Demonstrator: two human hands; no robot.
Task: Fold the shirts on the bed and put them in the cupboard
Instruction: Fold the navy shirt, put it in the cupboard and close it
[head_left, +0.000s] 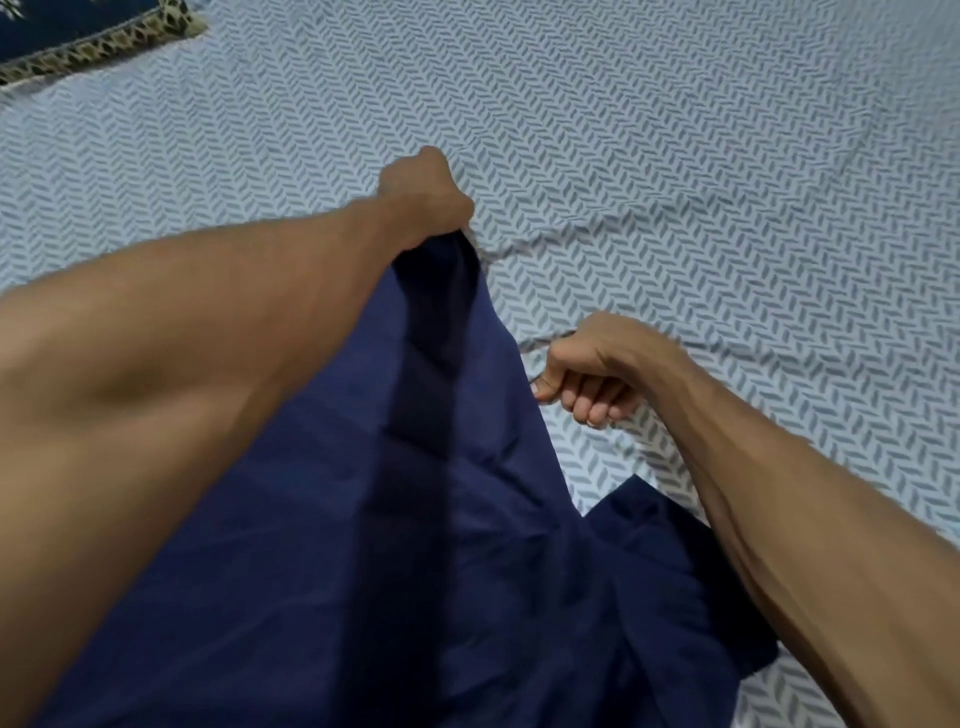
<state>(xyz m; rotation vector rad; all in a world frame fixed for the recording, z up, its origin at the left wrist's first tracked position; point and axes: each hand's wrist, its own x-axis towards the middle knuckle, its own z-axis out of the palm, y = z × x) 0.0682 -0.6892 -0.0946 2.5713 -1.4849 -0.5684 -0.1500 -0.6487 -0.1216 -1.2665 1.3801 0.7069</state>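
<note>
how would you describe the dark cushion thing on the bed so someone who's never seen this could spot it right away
Start from the bed sheet, pale blue with a grey herringbone print, which fills nearly the whole view. Follow it to the far left corner of the picture, well beyond the left hand. There lies the cushion, navy like the shirt, but alone in having a gold-and-black patterned border.

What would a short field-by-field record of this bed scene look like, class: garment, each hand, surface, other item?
garment: plain dark navy blue cloth shirt, spread partly on the bed, unfolded
left hand: left hand grips the shirt's far edge, lifting it
right hand: right hand curled at the shirt's side edge, seems to pinch it
surface: pale blue bedsheet with grey herringbone print, slightly wrinkled near the hands
other item: dark blue cloth with patterned border, top left corner
cupboard: not in view
</note>
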